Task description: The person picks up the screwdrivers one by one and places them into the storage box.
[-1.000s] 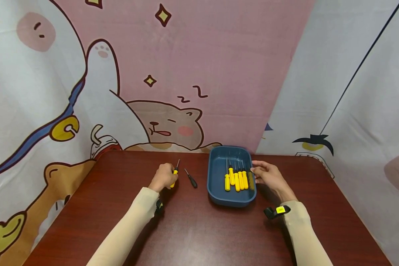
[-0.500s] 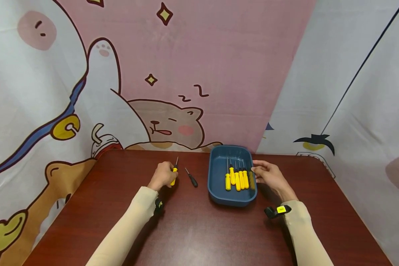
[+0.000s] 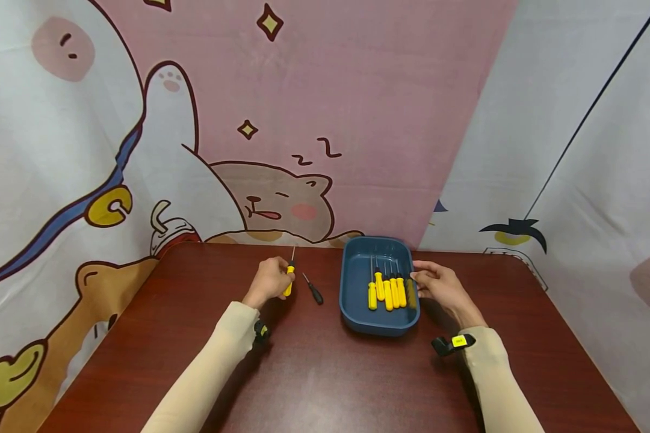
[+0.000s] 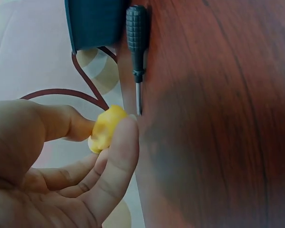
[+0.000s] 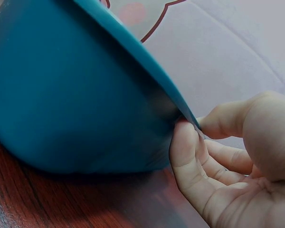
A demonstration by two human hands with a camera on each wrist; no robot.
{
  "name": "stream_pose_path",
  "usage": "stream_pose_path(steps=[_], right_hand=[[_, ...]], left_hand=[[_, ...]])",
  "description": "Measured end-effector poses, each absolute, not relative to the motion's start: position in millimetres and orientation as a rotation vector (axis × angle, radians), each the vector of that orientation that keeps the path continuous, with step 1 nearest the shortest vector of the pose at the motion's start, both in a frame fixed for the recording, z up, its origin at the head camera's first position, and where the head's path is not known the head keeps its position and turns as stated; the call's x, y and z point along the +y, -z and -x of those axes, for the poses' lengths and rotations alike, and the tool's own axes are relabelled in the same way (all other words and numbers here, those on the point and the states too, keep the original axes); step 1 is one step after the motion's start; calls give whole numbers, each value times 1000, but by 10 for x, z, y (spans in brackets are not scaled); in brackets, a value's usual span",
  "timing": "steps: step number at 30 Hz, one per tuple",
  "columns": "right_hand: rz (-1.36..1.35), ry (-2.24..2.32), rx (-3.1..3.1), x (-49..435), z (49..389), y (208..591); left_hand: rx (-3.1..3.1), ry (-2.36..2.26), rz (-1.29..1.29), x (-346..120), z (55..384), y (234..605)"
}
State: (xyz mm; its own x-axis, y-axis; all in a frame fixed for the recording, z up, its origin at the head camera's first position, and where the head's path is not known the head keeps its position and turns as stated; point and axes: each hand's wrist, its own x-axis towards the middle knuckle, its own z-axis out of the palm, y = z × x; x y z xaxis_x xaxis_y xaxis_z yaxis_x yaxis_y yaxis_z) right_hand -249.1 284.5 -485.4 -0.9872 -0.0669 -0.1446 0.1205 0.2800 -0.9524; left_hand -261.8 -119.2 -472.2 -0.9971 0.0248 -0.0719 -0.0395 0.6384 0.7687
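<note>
My left hand (image 3: 269,280) pinches a screwdriver (image 3: 289,281) by its yellow handle, thumb and fingertips around it, the blade pointing away from me. In the left wrist view the handle end (image 4: 108,127) faces the camera, over the table's edge. A smaller black-handled screwdriver (image 3: 313,291) lies on the table just to its right. Farther right stands a blue bin (image 3: 376,328) with several yellow-handled screwdrivers (image 3: 388,294) side by side in it. At its right rim my right hand (image 3: 445,291) pinches the bin wall (image 5: 85,99) between thumb and fingers.
The dark red-brown wooden table (image 3: 314,379) runs under everything. Close behind its far edge hangs a printed cloth (image 3: 390,120) with cartoon animals. The bin stands near that far edge.
My left hand has shifted slightly away from me and to the right with the yellow-handled screwdriver, whose blade now points more straight ahead. My right hand keeps its grip on the bin.
</note>
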Motion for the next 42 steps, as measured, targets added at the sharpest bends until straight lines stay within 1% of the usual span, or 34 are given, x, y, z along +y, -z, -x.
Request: stream_pose_path(steps=[21, 42], right_hand=[[-60, 1796, 2387, 2838, 2508, 4882], [-57, 1780, 2405, 2838, 2501, 4865]], left_hand=[[2726, -1433, -65, -990, 2553, 4585], [2701, -1478, -178, -675, 2583, 4487]])
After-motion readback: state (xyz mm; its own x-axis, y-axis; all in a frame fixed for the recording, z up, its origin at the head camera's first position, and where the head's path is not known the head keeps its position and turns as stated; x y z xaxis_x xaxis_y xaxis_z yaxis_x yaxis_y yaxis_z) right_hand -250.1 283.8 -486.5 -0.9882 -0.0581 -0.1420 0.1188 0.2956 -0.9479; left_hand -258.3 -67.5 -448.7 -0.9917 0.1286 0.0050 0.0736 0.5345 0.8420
